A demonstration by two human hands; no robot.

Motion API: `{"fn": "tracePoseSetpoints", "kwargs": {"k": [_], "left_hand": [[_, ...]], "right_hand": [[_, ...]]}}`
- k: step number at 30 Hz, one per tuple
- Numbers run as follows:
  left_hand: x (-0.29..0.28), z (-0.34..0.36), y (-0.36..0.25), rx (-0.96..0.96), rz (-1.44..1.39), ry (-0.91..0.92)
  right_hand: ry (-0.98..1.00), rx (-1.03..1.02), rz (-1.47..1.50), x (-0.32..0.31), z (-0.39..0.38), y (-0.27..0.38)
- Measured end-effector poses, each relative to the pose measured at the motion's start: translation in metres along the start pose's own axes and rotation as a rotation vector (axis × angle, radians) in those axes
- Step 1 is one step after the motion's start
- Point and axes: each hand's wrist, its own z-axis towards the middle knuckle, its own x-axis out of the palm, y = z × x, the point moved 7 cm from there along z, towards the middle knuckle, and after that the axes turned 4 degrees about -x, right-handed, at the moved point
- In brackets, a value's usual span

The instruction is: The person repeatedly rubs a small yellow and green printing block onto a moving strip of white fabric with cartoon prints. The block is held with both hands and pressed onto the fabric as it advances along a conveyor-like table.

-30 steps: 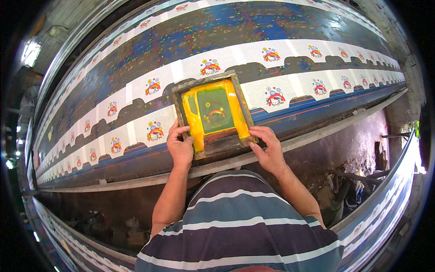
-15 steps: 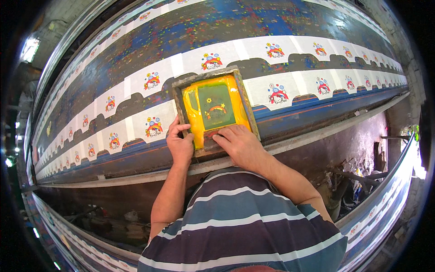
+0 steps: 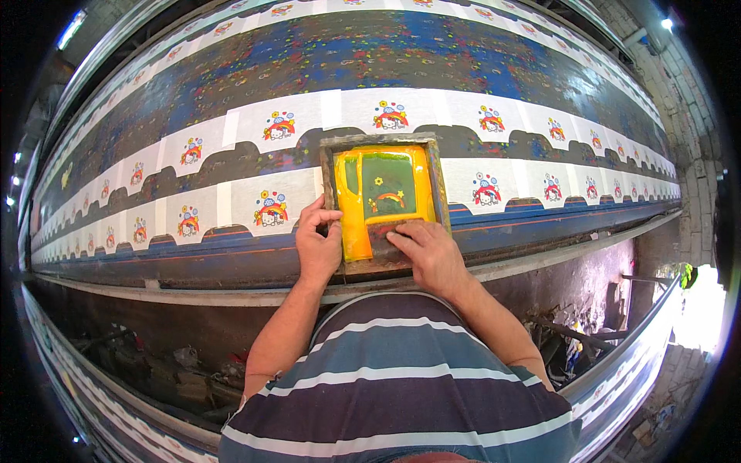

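A wooden-framed printing screen (image 3: pixel 442 193) lies flat on the long table, over the row of white fabric pieces nearest me. Yellow ink (image 3: pixel 351 224) coats the inside border of its mesh, around a green window (image 3: pixel 390 174) showing a small rainbow and stars. My left hand (image 3: pixel 318 245) grips the frame's lower left side, fingers curled over the wood. At the lower inside edge, my right hand (image 3: pixel 432 255) is closed on a dark reddish-brown squeegee (image 3: pixel 380 235), whose blade edge is hidden. The fabric directly under the screen is mostly covered.
White fabric pieces (image 3: pixel 255 123) with a colourful printed motif run in rows along the ink-spotted table (image 3: pixel 309 58). A pale rail (image 3: pixel 208 297) borders its near edge, close to my body. Another table with printed pieces (image 3: pixel 617 405) stands behind me at the lower right.
The whole view has turned and shifted, so table and screen look more level and sit lower. Both hands keep about the same places on the screen frame and squeegee.
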Motion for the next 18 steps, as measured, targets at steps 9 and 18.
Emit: {"fn": "tracePoseSetpoints", "kwargs": {"k": [9,18], "left_hand": [[0.001,0.003,-0.003,-0.035,0.000,0.045],[0.001,0.002,-0.008,-0.039,0.014,0.058]], "right_hand": [[-0.052,0.025,-0.047,0.001,0.087,-0.083],[-0.013,0.049,-0.062,0.006,0.103,-0.093]]}}
